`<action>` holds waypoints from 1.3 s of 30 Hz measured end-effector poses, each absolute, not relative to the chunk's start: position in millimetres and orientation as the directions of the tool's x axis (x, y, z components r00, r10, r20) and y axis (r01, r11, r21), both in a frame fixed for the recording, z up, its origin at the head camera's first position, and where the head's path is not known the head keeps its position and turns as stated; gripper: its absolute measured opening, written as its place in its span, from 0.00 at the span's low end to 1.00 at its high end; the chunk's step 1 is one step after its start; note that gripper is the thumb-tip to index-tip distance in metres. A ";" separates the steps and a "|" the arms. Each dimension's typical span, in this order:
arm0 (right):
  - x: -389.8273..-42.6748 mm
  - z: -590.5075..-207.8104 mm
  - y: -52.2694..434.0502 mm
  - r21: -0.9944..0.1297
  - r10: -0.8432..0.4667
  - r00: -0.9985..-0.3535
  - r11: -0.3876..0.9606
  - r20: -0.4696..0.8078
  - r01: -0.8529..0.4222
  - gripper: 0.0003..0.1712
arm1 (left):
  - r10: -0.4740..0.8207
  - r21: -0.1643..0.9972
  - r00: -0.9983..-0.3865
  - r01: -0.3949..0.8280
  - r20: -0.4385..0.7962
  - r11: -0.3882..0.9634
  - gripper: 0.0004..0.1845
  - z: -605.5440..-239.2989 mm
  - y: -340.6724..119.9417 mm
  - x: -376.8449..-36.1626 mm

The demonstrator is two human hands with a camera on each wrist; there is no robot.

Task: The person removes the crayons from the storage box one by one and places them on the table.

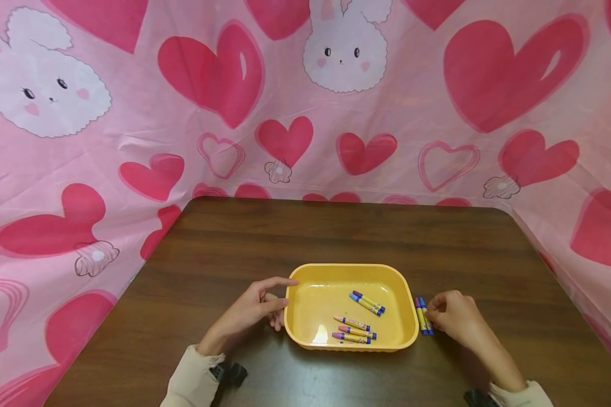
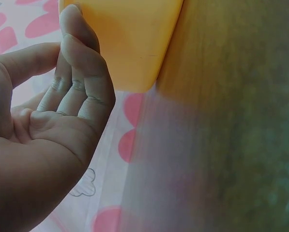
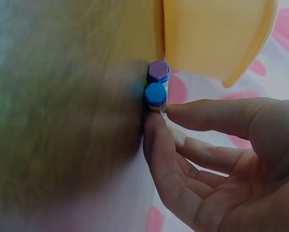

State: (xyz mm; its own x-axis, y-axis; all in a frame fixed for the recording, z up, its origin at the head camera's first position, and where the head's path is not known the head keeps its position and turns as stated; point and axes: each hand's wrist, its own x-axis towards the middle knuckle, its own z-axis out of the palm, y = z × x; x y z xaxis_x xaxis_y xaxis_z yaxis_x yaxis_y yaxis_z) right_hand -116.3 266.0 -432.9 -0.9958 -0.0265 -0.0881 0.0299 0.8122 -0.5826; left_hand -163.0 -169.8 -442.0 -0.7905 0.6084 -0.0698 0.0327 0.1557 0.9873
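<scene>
A yellow plastic tray [image 1: 305, 305] sits near the front of a brown table [image 1: 336, 237]. In it lie two blue crayons [image 1: 368, 303] and three pink and purple crayons [image 1: 354, 330]. Two more crayons [image 1: 422, 315] lie on the table against the tray's right wall. Their ends show in the right wrist view, one purple [image 3: 158, 72] and one blue [image 3: 155, 94]. My right hand [image 1: 431, 317] pinches the blue one between thumb and forefinger [image 3: 154, 140]. My left hand [image 1: 285, 294] rests straight fingers [image 2: 74, 43] on the tray's left wall [image 2: 129, 43], holding nothing.
A pink cloth [image 1: 132, 141] printed with hearts and rabbits hangs behind the table and on both sides. Bare wood lies beyond the tray and to its left and right. Cream sleeves [image 1: 190, 379] and wrist straps sit at the front edge.
</scene>
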 end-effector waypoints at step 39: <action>-118.6 -363.7 215.6 -0.532 -0.139 -0.950 0.801 0.280 -0.274 0.03 | 0.612 0.987 -0.789 0.053 -0.052 0.152 0.23 -442.6 -168.7 -162.6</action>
State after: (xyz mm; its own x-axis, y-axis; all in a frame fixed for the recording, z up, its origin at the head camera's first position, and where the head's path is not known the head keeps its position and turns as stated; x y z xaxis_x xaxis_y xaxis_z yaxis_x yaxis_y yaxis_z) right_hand -118.6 215.6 -363.7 -0.9499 -0.1393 0.2798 -0.2742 0.8014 -0.5316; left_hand -162.6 -168.7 -442.6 -0.7894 0.6117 -0.0520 0.0526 0.1518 0.9870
